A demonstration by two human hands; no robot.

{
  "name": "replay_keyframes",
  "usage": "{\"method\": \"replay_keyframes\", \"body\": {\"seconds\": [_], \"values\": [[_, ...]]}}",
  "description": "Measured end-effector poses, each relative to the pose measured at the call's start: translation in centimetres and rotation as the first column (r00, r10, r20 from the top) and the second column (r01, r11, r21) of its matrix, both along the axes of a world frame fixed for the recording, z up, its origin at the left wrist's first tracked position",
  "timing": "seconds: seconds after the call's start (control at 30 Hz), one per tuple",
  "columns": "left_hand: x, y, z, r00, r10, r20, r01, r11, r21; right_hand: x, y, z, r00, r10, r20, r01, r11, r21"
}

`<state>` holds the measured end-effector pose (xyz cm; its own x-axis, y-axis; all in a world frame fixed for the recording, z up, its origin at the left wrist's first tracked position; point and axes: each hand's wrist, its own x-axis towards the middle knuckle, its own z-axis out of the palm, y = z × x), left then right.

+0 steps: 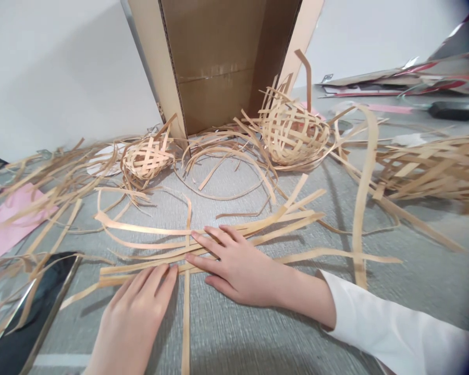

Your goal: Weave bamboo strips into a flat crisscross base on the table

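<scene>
Head view: pale strips (140, 229) lie roughly parallel on desk (226, 338); one crosspiece (186, 328) laid, further crossings seem unmade. Left hand (135, 312) presses strips, grip open; right hand (242, 268) spread near crossing, grip open. Woven piece (293, 133) behind.

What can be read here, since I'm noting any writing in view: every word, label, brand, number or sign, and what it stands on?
No text can be read anywhere.
Strips: no writing visible.
Cardboard box: a small dark mark low on its left edge, too small to read.
Red and silver material at the right: too blurred to tell.
Dark glossy panel: no lettering shows.
</scene>
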<state>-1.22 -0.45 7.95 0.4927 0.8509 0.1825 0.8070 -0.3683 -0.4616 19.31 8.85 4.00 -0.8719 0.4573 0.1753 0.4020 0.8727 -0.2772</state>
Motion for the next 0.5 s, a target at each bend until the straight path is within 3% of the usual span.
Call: {"method": "replay_keyframes", "body": {"seconds": [0.17, 0.3, 0.43, 0.5], "values": [[-1.0, -0.1, -0.1, 0.993, 0.017, 0.119, -0.006, 0.996, -0.088, 0.0, 0.0, -0.1, 1.000, 0.008, -0.003, -0.008, 1.000, 0.004], [-0.6, 0.1, -0.5, 0.983, -0.103, 0.152, 0.110, 0.993, -0.043, 0.0, 0.0, -0.1, 1.000, 0.007, -0.002, -0.007, 1.000, 0.015], [0.9, 2.6, -2.1, 0.969, -0.179, 0.167, 0.177, 0.984, 0.030, -0.1, 0.0, 0.1, 1.000, 0.002, 0.005, -0.003, 0.999, 0.035], [1.0, 4.2, -3.1, 0.968, -0.150, 0.199, 0.156, 0.988, -0.016, -0.1, 0.0, 0.3, 1.000, -0.005, 0.014, 0.004, 0.999, 0.039]]}}
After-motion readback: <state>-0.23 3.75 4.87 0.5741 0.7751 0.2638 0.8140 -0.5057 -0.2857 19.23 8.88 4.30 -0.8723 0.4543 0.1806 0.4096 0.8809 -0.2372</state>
